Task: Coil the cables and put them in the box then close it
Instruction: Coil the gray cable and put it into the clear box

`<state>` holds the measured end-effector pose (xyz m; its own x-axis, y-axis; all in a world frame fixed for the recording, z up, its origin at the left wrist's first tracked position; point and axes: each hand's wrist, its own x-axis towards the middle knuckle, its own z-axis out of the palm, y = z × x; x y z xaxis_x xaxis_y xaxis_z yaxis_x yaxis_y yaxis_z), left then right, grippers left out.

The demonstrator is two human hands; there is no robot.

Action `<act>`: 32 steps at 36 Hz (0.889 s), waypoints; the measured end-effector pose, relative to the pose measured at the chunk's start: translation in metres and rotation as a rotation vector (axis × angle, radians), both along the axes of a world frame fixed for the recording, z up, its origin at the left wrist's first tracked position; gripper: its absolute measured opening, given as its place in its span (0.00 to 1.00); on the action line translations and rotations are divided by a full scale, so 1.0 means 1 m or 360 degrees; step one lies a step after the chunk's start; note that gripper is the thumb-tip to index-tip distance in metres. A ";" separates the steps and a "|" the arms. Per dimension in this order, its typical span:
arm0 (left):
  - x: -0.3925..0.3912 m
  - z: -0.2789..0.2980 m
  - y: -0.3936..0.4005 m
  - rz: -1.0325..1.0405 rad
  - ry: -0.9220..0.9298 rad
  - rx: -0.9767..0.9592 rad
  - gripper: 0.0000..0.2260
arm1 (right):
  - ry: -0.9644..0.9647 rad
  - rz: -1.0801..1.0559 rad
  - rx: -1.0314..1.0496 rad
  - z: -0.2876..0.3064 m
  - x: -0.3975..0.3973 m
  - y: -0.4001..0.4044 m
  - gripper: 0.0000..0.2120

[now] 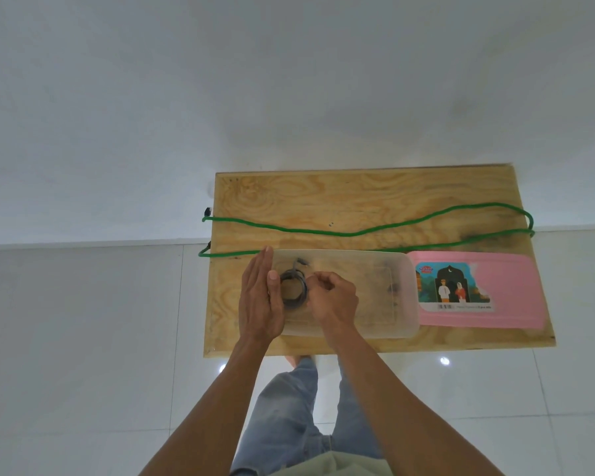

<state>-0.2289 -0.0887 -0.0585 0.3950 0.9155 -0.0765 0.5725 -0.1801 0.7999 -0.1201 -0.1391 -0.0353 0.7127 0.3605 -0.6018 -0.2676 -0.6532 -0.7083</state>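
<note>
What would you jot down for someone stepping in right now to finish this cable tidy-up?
Left hand: fingers straight, its thumb against the grey cable coil.
Right hand: curled, pinching the coil on its other side.
The coil sits over the left end of the clear box; whether it rests on the bottom cannot be told.
Done: grey cable coiled.
Left: the green cable lies uncoiled along the wooden table, behind the box. Coil it, box it, then fit the pink lid, which lies right of the box.
</note>
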 end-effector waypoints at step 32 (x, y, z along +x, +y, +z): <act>-0.001 -0.001 0.001 -0.0005 0.0021 -0.0011 0.25 | -0.0121 0.0125 -0.0305 -0.003 0.000 0.013 0.06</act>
<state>-0.2299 -0.0877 -0.0595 0.3968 0.9136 -0.0883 0.5823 -0.1763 0.7936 -0.1204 -0.1262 -0.0379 0.7330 0.3008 -0.6101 -0.1612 -0.7945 -0.5855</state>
